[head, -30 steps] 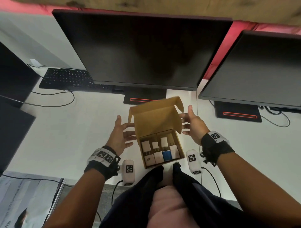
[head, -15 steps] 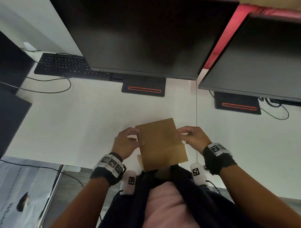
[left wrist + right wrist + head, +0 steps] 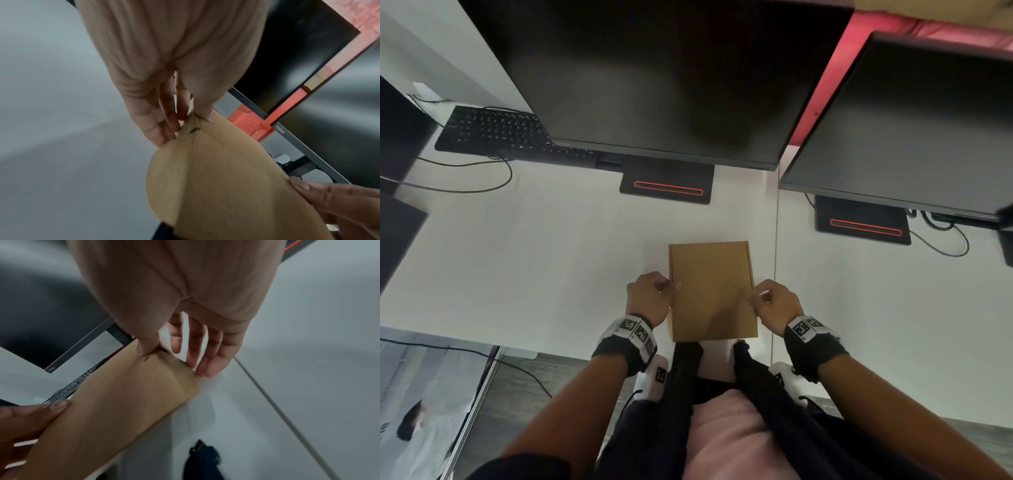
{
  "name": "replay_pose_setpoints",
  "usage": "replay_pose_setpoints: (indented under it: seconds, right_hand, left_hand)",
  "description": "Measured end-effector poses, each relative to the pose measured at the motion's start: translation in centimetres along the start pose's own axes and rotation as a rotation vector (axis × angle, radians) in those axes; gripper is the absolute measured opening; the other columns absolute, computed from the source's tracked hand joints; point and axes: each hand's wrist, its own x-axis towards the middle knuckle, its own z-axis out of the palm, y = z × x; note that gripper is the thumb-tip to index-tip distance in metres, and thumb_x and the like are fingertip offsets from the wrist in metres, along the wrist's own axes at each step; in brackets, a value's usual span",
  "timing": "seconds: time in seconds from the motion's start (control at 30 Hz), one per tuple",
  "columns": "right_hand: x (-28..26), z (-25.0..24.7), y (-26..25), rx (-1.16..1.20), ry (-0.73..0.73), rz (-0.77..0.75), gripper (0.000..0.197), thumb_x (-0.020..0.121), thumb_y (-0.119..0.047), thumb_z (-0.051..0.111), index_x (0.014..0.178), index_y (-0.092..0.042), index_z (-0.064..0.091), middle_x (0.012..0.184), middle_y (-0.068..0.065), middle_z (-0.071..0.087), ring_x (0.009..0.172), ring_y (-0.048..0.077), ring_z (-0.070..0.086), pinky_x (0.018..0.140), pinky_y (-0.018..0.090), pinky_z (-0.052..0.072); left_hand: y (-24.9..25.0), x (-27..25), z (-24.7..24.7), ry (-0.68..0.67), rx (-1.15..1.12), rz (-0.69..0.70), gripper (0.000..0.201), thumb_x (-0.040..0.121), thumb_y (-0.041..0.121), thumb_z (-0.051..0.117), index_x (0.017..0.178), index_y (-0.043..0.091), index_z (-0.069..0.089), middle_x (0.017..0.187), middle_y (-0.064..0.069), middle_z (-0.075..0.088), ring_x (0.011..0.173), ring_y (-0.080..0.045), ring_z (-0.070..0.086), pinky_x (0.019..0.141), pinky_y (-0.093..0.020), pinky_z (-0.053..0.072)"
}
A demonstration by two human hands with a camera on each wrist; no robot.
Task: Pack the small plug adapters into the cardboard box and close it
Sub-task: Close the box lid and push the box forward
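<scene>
Now the cardboard box (image 3: 711, 291) lies flat on the white table (image 3: 544, 260), lid down, at the near edge just in front of me, its long sides running near to far. The plug adapters are hidden under the lid, so I cannot see them.

My left hand (image 3: 649, 297) is at the box's left edge, about halfway along it. From the left wrist view my thumb presses on the lid's top at the edge while my fingers (image 3: 162, 116) curl down against the side wall, so my grip is closed on the cardboard there, pinching the edge between thumb and fingers.

My right hand (image 3: 774, 303) mirrors it on the right edge. In the right wrist view the thumb bears down on the lid near its corner fold and the fingers (image 3: 207, 356) reach down beside the box's right wall, their tips at the table; the grip is a pinch on that edge of the box too.

Far from me stand two dark monitors, a large one (image 3: 654, 78) straight ahead and a second (image 3: 914, 123) to the right, each on a black base with a red strip. A black keyboard (image 3: 493, 132) with its cable lies at the far left. A seam in the table (image 3: 776, 219) runs just right of the box.
</scene>
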Motion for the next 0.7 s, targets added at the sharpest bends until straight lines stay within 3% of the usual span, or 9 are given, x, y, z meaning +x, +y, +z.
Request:
replay_pose_setpoints:
  seconds: [0.1,0.17,0.23,0.3,0.37,0.43,0.5,0.6,0.7]
  right_hand:
    - [0.7,-0.9,1.6,0.092,0.061,0.075,0.037,0.083,-0.061,0.059,0.087,-0.024,0.060,0.066,0.002,0.074,0.067,0.021,0.072,0.072,0.042,0.061]
    - [0.9,-2.0,2.4,0.158,0.057,0.111,0.042,0.075,-0.065,0.065,0.091,-0.026,0.059,0.070,0.000,0.076,0.071,0.020,0.073,0.074,0.042,0.061]
    - [0.9,-3.2,3.4,0.274,0.014,0.121,0.042,0.071,-0.052,0.078,0.098,-0.025,0.061,0.079,0.000,0.077,0.075,0.020,0.074,0.080,0.045,0.060]
    - [0.8,-4.2,4.4,0.355,-0.029,0.118,0.037,0.070,-0.032,0.083,0.100,-0.022,0.064,0.086,0.003,0.078,0.080,0.023,0.074,0.087,0.050,0.058]
    - [0.7,-4.7,4.8,0.303,-0.004,0.103,0.032,0.071,-0.027,0.082,0.098,-0.023,0.066,0.091,0.002,0.078,0.084,0.022,0.074,0.085,0.047,0.058]
    - [0.9,-4.9,4.9,0.238,0.033,0.093,0.024,0.079,-0.025,0.078,0.100,-0.023,0.067,0.097,0.002,0.077,0.085,0.017,0.071,0.076,0.036,0.057]
    - [1.3,-5.2,4.7,0.220,0.050,0.086,0.022,0.082,-0.022,0.076,0.103,-0.021,0.068,0.100,0.003,0.076,0.085,0.012,0.068,0.069,0.026,0.052]
    - [2.0,-5.5,4.9,0.312,0.052,0.096,0.023,0.076,-0.021,0.082,0.096,-0.021,0.069,0.097,0.002,0.077,0.087,0.016,0.071,0.077,0.036,0.057]
    - [2.8,-5.7,4.9,0.397,0.046,0.132,0.027,0.072,-0.020,0.086,0.094,-0.020,0.071,0.095,0.002,0.077,0.089,0.020,0.072,0.086,0.043,0.058]
  left_hand:
    - [2.8,0.6,1.5,0.010,-0.006,0.034,0.034,0.092,0.042,0.061,0.067,0.020,0.064,0.069,0.005,0.068,0.067,-0.011,0.061,0.076,-0.028,0.048]
    - [4.0,0.7,2.4,-0.052,-0.044,0.070,0.025,0.091,0.039,0.062,0.072,0.024,0.067,0.071,0.011,0.066,0.066,-0.002,0.058,0.072,-0.018,0.048]
    - [4.7,0.6,2.9,-0.167,-0.070,0.110,0.012,0.090,0.032,0.063,0.095,0.029,0.073,0.088,0.018,0.070,0.078,0.004,0.062,0.066,-0.003,0.043]
    - [4.9,0.6,3.5,-0.235,-0.063,0.160,0.032,0.090,0.024,0.062,0.120,0.033,0.068,0.107,0.020,0.071,0.089,0.005,0.064,0.063,0.004,0.041]
    - [5.1,0.6,3.8,-0.236,-0.056,0.169,0.038,0.091,0.021,0.063,0.127,0.034,0.064,0.112,0.019,0.069,0.090,0.008,0.061,0.064,0.008,0.037]
    - [5.5,0.7,4.2,-0.218,-0.038,0.158,0.037,0.092,0.022,0.062,0.128,0.033,0.064,0.110,0.018,0.069,0.090,0.005,0.060,0.070,0.005,0.037]
    - [5.9,1.0,4.4,-0.210,-0.003,0.160,0.036,0.092,0.025,0.062,0.128,0.032,0.065,0.109,0.013,0.070,0.094,-0.002,0.061,0.083,-0.008,0.045]
    - [6.2,1.8,4.6,-0.221,0.022,0.141,0.035,0.093,0.027,0.061,0.127,0.033,0.065,0.107,0.009,0.072,0.101,-0.008,0.065,0.084,-0.014,0.044]
    - [6.2,2.8,5.0,-0.240,0.030,0.103,0.042,0.093,0.031,0.059,0.135,0.031,0.058,0.117,0.004,0.069,0.114,-0.013,0.062,0.087,-0.020,0.049]
